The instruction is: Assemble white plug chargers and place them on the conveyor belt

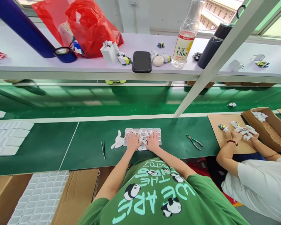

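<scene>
A white compartment tray (142,148) lies on the green bench in front of me. My left hand (133,142) rests palm down on its left half, fingers stretched out. On the right half lies my right hand (152,141), also flat with its fingers spread. White finger covers show on some fingers of both hands. What sits in the compartments under the palms is hidden. Just left of the tray is a crumpled white glove (118,140). Farther left are metal tweezers (103,150), and to the right lie green-handled cutting pliers (194,142).
At right a co-worker's hands (236,136) hold white parts over cardboard, beside a cardboard box (269,131). Stacked white trays (9,140) stand at left. The shelf above bears a phone (142,62), a bottle (184,47) and a red bag (91,31). A slanted post (201,81) crosses the right.
</scene>
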Demonstrator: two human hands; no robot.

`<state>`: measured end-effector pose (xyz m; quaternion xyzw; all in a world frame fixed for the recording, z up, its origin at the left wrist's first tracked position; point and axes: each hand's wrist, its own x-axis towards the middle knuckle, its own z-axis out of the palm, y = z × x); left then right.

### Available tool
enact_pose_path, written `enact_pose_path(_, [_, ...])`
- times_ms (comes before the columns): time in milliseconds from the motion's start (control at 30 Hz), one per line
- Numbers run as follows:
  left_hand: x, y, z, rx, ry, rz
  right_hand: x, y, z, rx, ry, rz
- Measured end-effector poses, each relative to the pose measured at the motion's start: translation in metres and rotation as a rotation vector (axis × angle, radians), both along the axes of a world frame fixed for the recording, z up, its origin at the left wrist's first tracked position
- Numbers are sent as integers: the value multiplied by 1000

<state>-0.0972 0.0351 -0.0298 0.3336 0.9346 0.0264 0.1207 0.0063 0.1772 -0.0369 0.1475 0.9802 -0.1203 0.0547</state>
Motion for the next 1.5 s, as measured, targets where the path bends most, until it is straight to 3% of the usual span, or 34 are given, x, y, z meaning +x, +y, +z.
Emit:
enact_pose_path(1033, [0,1,0,-13,20,-9,-1,1,0,-64,-16,7])
enact_pose_path(1367, [-1,2,-3,-13,0,-11,-7,15,29,-130,-188,80])
enact_pose_path(1500, [-12,-4,4,-17,-61,-33,-2,15,38,-117,-181,156])
